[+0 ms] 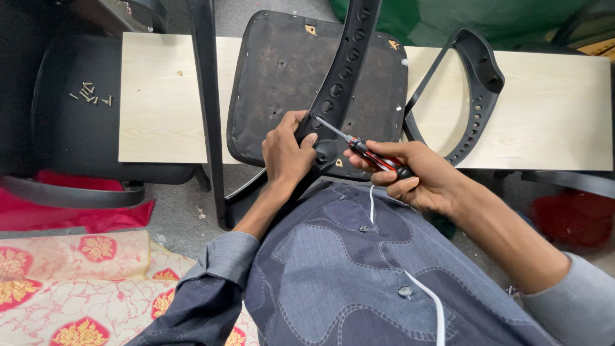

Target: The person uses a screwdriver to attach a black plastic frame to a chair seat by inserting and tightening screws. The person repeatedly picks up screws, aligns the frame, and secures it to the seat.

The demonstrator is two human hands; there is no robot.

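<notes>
Denim patchwork shirt [359, 269] fills my lower view, above grey floor [179, 211] and a pale wooden board [160, 102]. My left hand [288, 154] wraps closed around the black perforated plastic armrest [343, 70] lying over the black seat base [282, 77]. My right hand [416, 176] clenches the red-and-black screwdriver [368, 152], whose tip touches that armrest just beside my left thumb.
</notes>
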